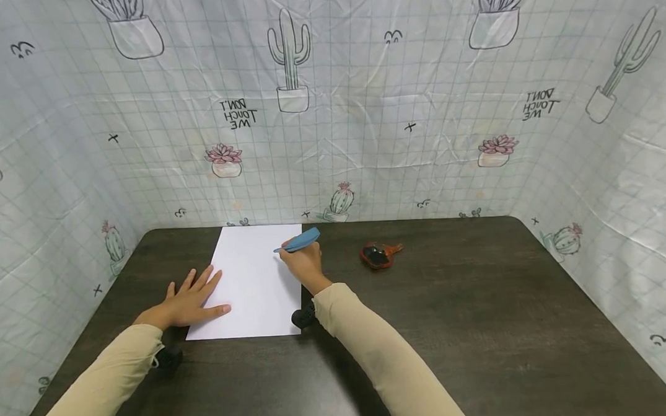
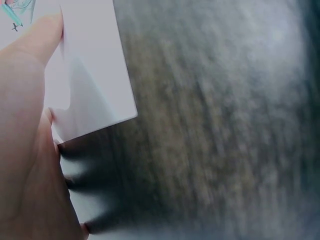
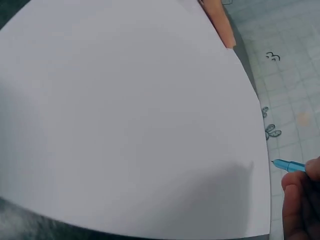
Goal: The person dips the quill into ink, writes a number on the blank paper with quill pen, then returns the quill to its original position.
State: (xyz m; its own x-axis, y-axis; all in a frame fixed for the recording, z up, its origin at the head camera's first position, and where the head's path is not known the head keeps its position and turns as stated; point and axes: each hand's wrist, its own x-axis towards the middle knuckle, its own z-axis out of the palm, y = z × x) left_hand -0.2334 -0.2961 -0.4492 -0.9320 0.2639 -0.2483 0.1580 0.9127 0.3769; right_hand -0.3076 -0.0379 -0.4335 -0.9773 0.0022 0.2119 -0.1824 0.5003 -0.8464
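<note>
In my head view, the blue pen (image 1: 302,240) sits just above the middle of the frame, pinched in the fingers of the right hand (image 1: 304,262). Its long axis slants: the broad end points to the upper right, the tip to the lower left, over the upper right part of the white paper (image 1: 252,283). The paper's long side runs up and down the frame, on the left half of the dark counter (image 1: 455,327). The left hand (image 1: 189,303) lies flat and spread at the paper's left edge, thumb on the sheet, holding nothing. A red-orange object (image 1: 376,256) with a dark middle lies to the right of the right hand, well apart from the left.

On the left wrist view, I see the thumb over the sheet and, at the upper left, the pen with its tip toward the lower right, against the patterned cloth.

On the right wrist view, the pen enters at the lower right, tip pointing left, just outside the paper's outline and against the cloth. I judge the tip lifted off the sheet; the gap beneath it is what matters to me.
</note>
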